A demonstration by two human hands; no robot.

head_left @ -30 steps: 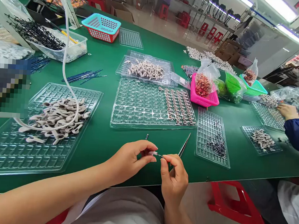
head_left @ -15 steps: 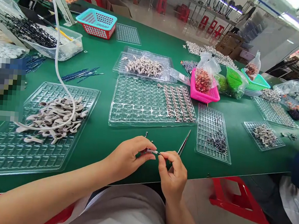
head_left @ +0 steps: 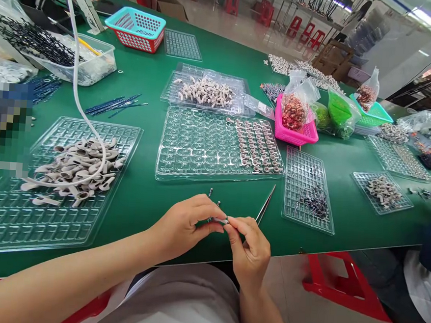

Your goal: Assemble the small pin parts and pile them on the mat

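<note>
Pinching the small white piece (head_left: 220, 221), both hands (head_left: 185, 223) (head_left: 250, 250) closer together than a second ago

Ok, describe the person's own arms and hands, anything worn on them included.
The left hand and right hand are both ungloved. No sleeve covers the left forearm or right forearm where they show. No watch, bracelet or ring is visible, nor any cable or marking. A grey top covers the torso.

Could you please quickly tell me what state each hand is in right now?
Left hand: closed, pinching a small pale part.
Right hand: closed, pinching at that small pale part's end; whether it also grips the tweezers cannot be told.
</note>
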